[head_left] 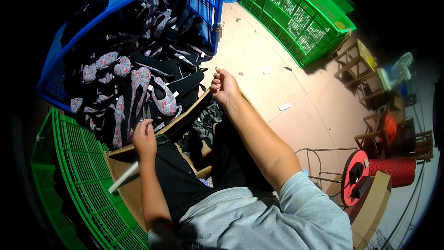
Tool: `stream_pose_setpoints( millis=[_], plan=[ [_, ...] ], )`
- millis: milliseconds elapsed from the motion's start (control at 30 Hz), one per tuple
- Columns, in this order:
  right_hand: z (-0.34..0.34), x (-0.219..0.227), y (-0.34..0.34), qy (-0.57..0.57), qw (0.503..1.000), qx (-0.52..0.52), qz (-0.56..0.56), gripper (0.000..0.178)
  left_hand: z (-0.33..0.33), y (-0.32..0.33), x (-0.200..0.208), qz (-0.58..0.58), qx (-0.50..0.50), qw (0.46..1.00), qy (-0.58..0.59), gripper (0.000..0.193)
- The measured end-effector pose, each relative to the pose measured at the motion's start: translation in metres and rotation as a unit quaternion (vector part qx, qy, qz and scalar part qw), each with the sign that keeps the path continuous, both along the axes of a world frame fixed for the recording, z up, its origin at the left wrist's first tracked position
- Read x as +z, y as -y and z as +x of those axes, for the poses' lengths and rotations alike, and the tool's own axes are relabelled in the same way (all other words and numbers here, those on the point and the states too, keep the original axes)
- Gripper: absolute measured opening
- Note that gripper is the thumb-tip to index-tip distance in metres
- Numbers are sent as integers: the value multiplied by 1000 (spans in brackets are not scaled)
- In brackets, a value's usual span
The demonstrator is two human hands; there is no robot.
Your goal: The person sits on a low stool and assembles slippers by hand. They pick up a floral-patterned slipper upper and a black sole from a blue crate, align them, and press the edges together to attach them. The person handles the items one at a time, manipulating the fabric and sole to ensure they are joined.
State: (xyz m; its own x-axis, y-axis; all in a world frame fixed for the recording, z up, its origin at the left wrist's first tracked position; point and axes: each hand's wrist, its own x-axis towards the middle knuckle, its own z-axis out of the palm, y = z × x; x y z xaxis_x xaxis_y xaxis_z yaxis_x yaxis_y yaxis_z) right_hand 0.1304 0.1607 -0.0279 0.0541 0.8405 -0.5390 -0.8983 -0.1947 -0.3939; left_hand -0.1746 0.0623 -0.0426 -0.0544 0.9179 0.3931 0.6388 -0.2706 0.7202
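My left hand (145,140) is closed in front of the heap of slippers, with narrow grey blades, apparently thread snips (147,111), rising from its fingertips. Apart from it, to the right and farther off, my right hand (224,88) is curled with thumb and fingers drawn together; whatever they may pinch is too small to make out. Black slippers with grey floral linings (140,83) fill a big blue crate (217,23). Between my knees and that crate sits an open cardboard box (178,119) with dark scraps (206,120) inside.
Green crates stand at my left (95,176) and at the far right (296,23). Wooden stools (351,65), a fan (401,68) and a round red-topped stand (354,178) line the right side. A small white object (284,106) lies on the pale floor.
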Motion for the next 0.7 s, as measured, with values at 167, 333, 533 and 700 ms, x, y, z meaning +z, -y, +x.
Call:
stream_pose_setpoints(
  millis=[167, 333, 533, 700],
  plan=[
    [1, -19, -10, 2, 998, 50, -48, 10, 8, 0, 1, -1, -4, 1000, -10, 16],
    [-4, 16, 10, 3, 995, 94, -15, 8, 1, 3, 1, 0, 10, 1000, -20, 18],
    [13, 22, 23, 72, 993, 93, -28, 13, 4, 2, 5, 14, -2, 1000, -19, 17],
    [-7, 6, 12, 160, 968, 175, -83, 13, 1, 2, 0, 12, -7, 1000, -2, 16]
  ],
)
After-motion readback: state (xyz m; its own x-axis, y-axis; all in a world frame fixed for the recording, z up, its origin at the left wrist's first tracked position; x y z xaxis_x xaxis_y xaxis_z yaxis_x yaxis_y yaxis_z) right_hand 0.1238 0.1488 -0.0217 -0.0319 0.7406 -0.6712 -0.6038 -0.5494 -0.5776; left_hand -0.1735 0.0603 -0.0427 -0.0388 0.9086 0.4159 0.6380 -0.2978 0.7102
